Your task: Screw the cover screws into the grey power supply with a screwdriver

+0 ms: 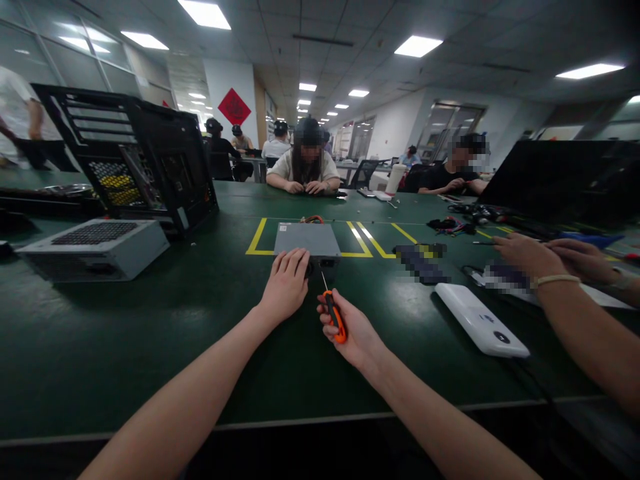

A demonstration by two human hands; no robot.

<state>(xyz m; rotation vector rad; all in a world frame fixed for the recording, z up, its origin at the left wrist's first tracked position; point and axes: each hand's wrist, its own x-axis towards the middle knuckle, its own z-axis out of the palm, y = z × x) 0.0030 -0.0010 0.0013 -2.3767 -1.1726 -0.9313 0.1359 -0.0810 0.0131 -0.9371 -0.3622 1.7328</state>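
A grey computer power supply (307,238) sits on the green table in front of me, its socket side facing me and a bundle of wires at its far side. My left hand (286,283) grips its near left edge, fingers bent over the top; the thumb is mostly hidden. In my right hand (353,330) is a screwdriver (334,317) with an orange and black handle. Its thin shaft points up at the power supply's near face, below the socket. Whether the tip touches a screw is too small to tell.
Left stand a second power supply (95,250) and an open black computer case (135,160). Yellow tape (257,237) marks the table (200,360). To the right lie a white oblong device (480,320) and another person's hands (530,257). A person (307,160) sits opposite.
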